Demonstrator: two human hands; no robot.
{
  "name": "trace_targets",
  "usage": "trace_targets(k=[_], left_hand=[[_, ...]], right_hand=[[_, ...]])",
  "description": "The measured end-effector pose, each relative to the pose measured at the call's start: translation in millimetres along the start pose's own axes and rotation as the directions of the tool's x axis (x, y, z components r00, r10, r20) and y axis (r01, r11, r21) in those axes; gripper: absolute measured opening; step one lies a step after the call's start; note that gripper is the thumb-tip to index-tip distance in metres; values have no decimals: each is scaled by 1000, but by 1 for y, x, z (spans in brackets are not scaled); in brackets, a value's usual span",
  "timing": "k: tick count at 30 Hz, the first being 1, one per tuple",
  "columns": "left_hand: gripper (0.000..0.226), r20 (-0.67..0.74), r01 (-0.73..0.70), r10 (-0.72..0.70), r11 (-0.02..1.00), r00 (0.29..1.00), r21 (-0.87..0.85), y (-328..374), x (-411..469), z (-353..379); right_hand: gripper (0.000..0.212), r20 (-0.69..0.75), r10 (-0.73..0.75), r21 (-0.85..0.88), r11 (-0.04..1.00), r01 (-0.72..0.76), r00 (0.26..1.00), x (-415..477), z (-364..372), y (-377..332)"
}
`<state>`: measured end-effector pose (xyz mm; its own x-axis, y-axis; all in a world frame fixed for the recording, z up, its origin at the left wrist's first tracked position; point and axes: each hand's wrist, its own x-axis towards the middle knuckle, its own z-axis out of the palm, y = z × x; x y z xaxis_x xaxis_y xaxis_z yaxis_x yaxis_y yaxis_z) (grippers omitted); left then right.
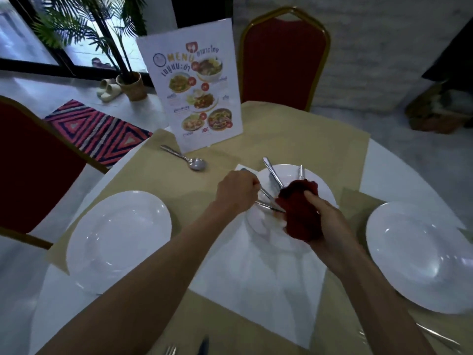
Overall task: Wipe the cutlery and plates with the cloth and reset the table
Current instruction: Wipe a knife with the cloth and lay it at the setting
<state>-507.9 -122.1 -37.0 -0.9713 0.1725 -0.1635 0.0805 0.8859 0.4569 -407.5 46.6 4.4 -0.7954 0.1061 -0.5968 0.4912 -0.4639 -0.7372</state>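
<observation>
My right hand [330, 221] grips a bunched dark red cloth [299, 213] over the middle white plate [320, 185]. My left hand [236, 192] holds a piece of cutlery [268, 206] whose tip reaches the cloth. A knife [272, 174] and another utensil [301, 172] lie on that plate. A spoon [188, 160] rests on the beige tablecloth [281, 124] behind my left hand. White plates stand at the left [117, 242] and right [419, 257].
A standing menu card [194, 90] is at the back of the table. A white napkin [256, 290] lies under the middle plate. Red chairs stand behind [281, 57] and to the left [33, 162]. More cutlery shows at the front edge [202, 345].
</observation>
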Motion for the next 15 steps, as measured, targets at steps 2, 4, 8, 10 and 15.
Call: trace_targets(k=[2, 4, 8, 10, 15], left_hand=[[19, 5, -21, 21, 999, 1000, 34, 7, 1, 1], [24, 24, -58, 56, 995, 998, 80, 12, 1, 3], [34, 50, -115, 106, 971, 993, 211, 17, 3, 11], [34, 40, -124, 118, 950, 992, 285, 15, 6, 15], [38, 39, -148, 144, 902, 989, 406, 18, 15, 20]], right_hand=[[43, 68, 33, 80, 996, -38, 997, -15, -22, -2], [44, 141, 3, 132, 991, -21, 990, -29, -41, -2], [44, 98, -32, 106, 994, 22, 995, -45, -69, 6], [39, 44, -20, 72, 997, 16, 999, -49, -73, 9], [31, -143, 35, 60, 998, -26, 989, -52, -95, 13]])
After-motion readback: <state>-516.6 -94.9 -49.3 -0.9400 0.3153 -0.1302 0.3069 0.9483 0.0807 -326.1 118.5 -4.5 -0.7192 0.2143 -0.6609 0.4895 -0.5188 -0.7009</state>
